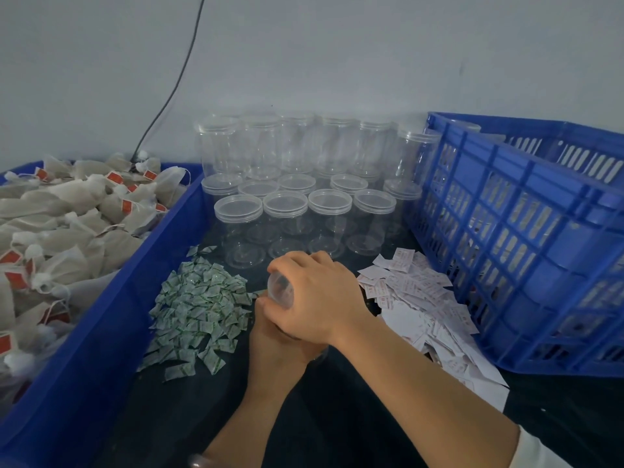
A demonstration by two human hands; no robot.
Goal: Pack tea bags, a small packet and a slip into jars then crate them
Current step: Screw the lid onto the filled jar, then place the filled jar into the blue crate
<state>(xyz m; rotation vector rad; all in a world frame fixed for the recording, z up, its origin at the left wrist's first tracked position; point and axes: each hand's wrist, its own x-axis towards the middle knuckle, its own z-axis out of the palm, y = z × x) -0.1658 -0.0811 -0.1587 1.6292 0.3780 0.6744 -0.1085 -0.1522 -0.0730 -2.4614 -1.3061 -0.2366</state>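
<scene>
At the middle of the counter [337,420] we are holding one clear jar [281,293], tilted and off the surface. Our right hand [317,298] is curling over its upper end and our left hand [275,342] is wrapping the body beneath. We cannot tell whether a lid is on. In our judgement, the left should steady the body while the right twists squarely, holding the jar between the small packets [199,309] to the left and the slips [422,298] toward the right edge.
</scene>
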